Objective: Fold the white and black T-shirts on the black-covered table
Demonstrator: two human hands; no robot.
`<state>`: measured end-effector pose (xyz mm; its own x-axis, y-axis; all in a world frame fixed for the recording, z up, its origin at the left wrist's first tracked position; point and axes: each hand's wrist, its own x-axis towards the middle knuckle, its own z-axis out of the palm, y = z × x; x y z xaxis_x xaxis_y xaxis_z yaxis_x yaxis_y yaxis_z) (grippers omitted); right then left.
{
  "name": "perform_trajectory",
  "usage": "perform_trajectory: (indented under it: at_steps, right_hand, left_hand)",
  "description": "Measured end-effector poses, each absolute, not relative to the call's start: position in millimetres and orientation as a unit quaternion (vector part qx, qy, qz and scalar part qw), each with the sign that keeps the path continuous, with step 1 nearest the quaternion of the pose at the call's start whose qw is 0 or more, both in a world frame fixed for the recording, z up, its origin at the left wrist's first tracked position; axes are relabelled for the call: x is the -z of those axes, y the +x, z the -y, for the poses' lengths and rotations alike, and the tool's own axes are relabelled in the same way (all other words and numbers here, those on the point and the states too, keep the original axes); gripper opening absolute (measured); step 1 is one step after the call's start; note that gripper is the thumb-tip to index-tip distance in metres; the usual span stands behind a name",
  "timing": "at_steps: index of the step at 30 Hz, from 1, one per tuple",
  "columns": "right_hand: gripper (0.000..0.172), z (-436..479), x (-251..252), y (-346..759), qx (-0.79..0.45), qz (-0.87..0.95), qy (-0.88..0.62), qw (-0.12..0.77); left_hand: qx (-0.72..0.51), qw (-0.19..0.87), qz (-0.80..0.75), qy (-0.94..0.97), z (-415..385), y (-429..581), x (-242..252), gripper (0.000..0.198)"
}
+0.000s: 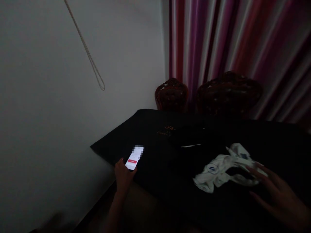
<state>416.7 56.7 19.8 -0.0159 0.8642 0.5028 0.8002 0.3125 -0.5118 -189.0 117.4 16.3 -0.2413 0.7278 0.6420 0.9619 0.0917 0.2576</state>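
Observation:
My left hand [124,174] is closed round the lower end of a phone [136,156]. The phone's lit screen faces up and shows a red button, with its upper part blurred out. To the right, a crumpled white cloth garment [220,168] with a dark blue printed mark lies on the black-covered table [155,174]. My right hand [279,197] reaches in from the lower right with its fingers stretched and apart. Its fingertips overlap the garment's right end; whether they press on it I cannot tell.
Dark fabric with a thin white strip [190,146] lies behind the garment. Gold lettering [170,128] marks the table cover. Two carved dark chairs [171,94] stand beyond, before striped curtains [196,45]. A beaded cord [85,47] hangs along the pale wall [43,97] at left.

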Motion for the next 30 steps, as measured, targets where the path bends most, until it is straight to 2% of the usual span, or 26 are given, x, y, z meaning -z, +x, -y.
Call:
perform_trajectory:
  at_steps: [3,6,8,11,15,17,19,21,23,28,30]
  right_hand:
    - [0.082,-24.7,-29.8,415.3,-0.005,0.701,-0.636,0.323]
    - [0.084,-21.7,-33.1,412.0,-0.018,0.681,-0.671,0.294]
    - [0.092,-37.9,-35.7,408.5,-0.044,0.662,-0.684,0.301]
    - [0.104,-76.4,-41.4,398.0,-0.081,0.627,-0.709,0.313]
    - [0.1,-112.5,-43.4,377.2,-0.118,0.615,-0.734,0.264]
    - [0.091,-118.5,-41.1,368.9,-0.12,0.625,-0.724,0.264]
    - [0.074,-124.8,-39.0,361.3,-0.119,0.648,-0.697,0.284]
    - [0.055,-140.2,-39.9,349.9,-0.117,0.668,-0.669,0.304]
    - [0.044,-168.2,-46.1,331.2,-0.108,0.676,-0.654,0.322]
    - [0.052,-266.8,-87.3,277.7,-0.092,0.707,-0.621,0.326]
    - [0.045,-303.3,-110.0,267.6,-0.094,0.708,-0.628,0.31]
  left_hand:
    - [0.329,0.195,0.713,-0.588,-117.8,-177.5,-24.9,0.081]
    - [0.39,0.17,0.654,-0.626,-123.4,-132.4,-37.0,0.084]
    - [0.415,0.087,0.595,-0.682,-127.5,-82.3,-47.3,0.08]
    - [0.387,-0.077,0.515,-0.761,-137.7,3.4,-64.8,0.08]
    - [0.28,-0.239,0.48,-0.796,-157.7,86.3,-81.3,0.115]
    - [0.226,-0.265,0.457,-0.819,-163.2,105.3,-80.1,0.127]
    - [0.205,-0.239,0.444,-0.839,-166.4,113.3,-72.8,0.114]
    - [0.226,-0.186,0.452,-0.843,-173.9,114.9,-65.7,0.082]
    - [0.258,-0.138,0.468,-0.834,-192.2,112.1,-67.0,0.06]
    - [0.319,-0.034,0.537,-0.78,-278.1,73.3,-107.5,0.059]
    - [0.319,-0.009,0.555,-0.768,-304.8,48.0,-117.6,0.058]
